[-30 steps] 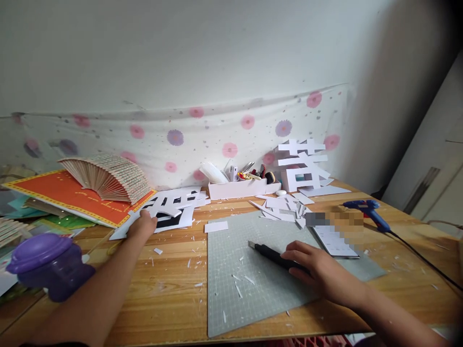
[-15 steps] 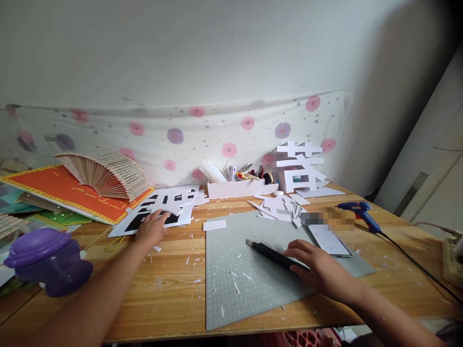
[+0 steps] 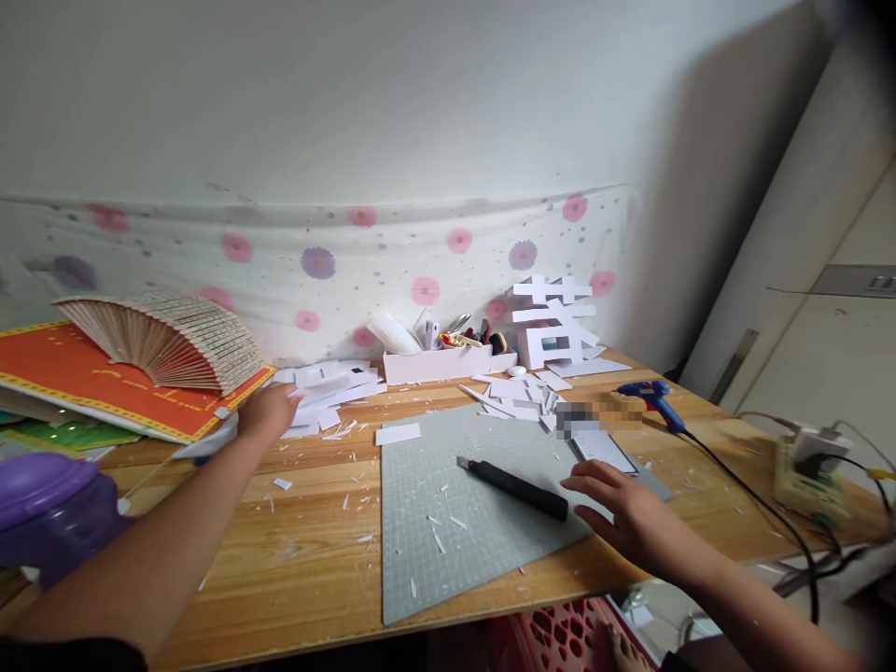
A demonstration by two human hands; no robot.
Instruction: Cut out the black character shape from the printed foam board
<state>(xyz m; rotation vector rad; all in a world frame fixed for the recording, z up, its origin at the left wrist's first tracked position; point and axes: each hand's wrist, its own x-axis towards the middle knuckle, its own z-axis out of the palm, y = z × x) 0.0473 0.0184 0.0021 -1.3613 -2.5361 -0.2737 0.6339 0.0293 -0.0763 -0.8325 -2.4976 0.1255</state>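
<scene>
At the left of the table, my left hand (image 3: 267, 411) is closed, its fingertips turned away from view. A white sheet (image 3: 208, 441) pokes out beneath its wrist and appears to be in its grip. Just right of it lies a pile of white cut pieces (image 3: 336, 387). My right hand (image 3: 623, 511) hovers open over the right of the grey cutting mat (image 3: 434, 504), fingers apart and nothing in them. Close to its fingertips, a black utility knife (image 3: 518, 487) rests on the mat, blade end pointing left.
A phone (image 3: 603, 448), paper scraps (image 3: 518, 392) and a blue glue gun (image 3: 651, 401) with its cord lie right. Behind stand a white tool box (image 3: 448, 362) and a white paper model (image 3: 556, 322). A folding fan (image 3: 168, 341) and purple container (image 3: 52, 504) are left.
My right hand has let go of the utility knife, which stays on the mat. On the left, the black-and-white patterned sheet no longer shows; white pieces are exposed there. The view has turned slightly right.
</scene>
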